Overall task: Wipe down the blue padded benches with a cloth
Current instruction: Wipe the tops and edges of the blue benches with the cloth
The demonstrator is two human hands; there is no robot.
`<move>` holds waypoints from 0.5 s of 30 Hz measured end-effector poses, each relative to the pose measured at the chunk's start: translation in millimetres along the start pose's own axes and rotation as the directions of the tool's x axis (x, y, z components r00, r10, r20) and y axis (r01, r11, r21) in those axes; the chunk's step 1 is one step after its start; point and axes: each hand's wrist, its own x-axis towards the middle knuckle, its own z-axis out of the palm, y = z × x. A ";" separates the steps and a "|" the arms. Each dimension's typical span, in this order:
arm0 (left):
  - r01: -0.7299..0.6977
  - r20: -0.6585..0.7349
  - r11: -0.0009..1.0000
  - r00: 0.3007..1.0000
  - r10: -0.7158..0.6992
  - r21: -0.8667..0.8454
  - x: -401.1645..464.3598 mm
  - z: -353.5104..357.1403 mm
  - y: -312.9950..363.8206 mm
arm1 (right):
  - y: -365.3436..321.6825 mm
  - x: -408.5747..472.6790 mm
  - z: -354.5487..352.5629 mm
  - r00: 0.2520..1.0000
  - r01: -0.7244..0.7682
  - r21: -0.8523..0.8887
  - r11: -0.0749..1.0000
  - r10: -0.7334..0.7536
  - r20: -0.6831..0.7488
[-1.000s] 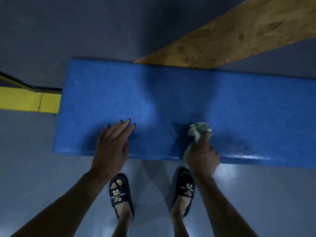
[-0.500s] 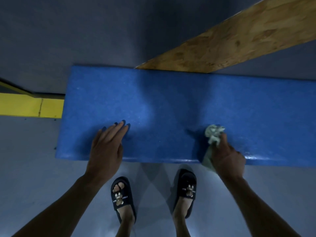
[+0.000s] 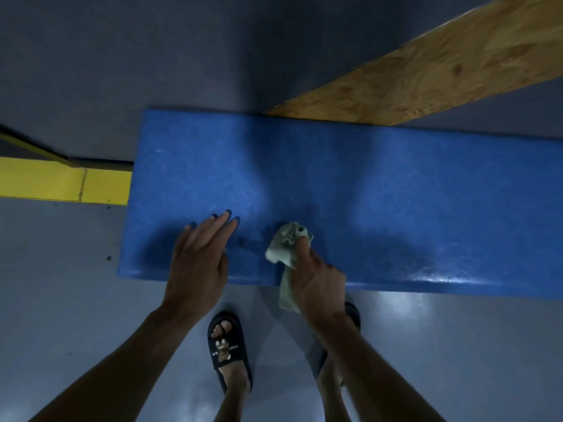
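Note:
A long blue padded bench [image 3: 365, 184] runs across the view, its left end in front of me. My left hand [image 3: 198, 263] lies flat on the bench's near edge, fingers stretched out, holding nothing. My right hand [image 3: 316, 281] grips a crumpled pale green cloth [image 3: 288, 243] and presses it on the bench top just right of the left hand. A tail of the cloth hangs down over the bench's front edge. A wet sheen shows on the front edge further right.
A chipboard plank [image 3: 426, 71] slants up to the far right behind the bench. A yellow painted strip [image 3: 61, 181] marks the grey floor at the left. My feet in dark slides [image 3: 228, 348] stand close under the bench edge.
My right hand has swept the cloth back to the left along the bench's near edge, after going right half a second ago. The left hand stays planted.

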 end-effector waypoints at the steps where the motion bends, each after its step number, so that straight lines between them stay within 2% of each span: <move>1: -0.003 0.000 1.000 1.000 0.003 0.000 0.3 -1.1 -1.7 | 16.5 0.3 -3.6 1.000 0.015 -0.035 0.999 -0.015 -0.001; 2: -0.007 -0.002 1.000 1.000 0.007 -0.001 0.9 -2.0 -3.8 | 35.6 0.3 -9.5 1.000 -0.018 -0.077 0.997 0.019 0.009; 4: -0.010 -0.008 1.000 1.000 0.010 -0.007 1.4 -3.7 -8.7 | 77.5 -0.5 -23.2 0.978 -0.201 -0.139 0.970 0.207 0.030; 6: -0.006 -0.015 1.000 1.000 0.005 -0.016 1.5 -5.6 -14.1 | 112.9 -5.8 -36.2 0.935 -0.348 -0.132 0.928 0.353 0.017; 8: -0.009 -0.023 1.000 1.000 0.009 -0.012 1.6 -7.8 -20.4 | 124.1 -11.9 -43.1 0.899 -0.437 -0.108 0.893 0.437 -0.025; 11: -0.012 -0.040 1.000 0.999 0.012 -0.014 -0.2 -9.0 -29.4 | 95.2 -16.4 -23.0 0.880 -0.475 -0.099 0.875 0.470 -0.070; 14: -0.027 -0.046 1.000 0.999 0.027 -0.011 -2.8 -9.4 -37.6 | 36.0 -17.1 1.6 0.812 -0.583 0.109 0.805 0.584 0.028; 15: -0.033 -0.049 0.999 0.998 0.033 -0.008 -3.1 -10.1 -40.9 | 15.2 -16.2 8.4 0.843 -0.535 0.163 0.829 0.536 0.040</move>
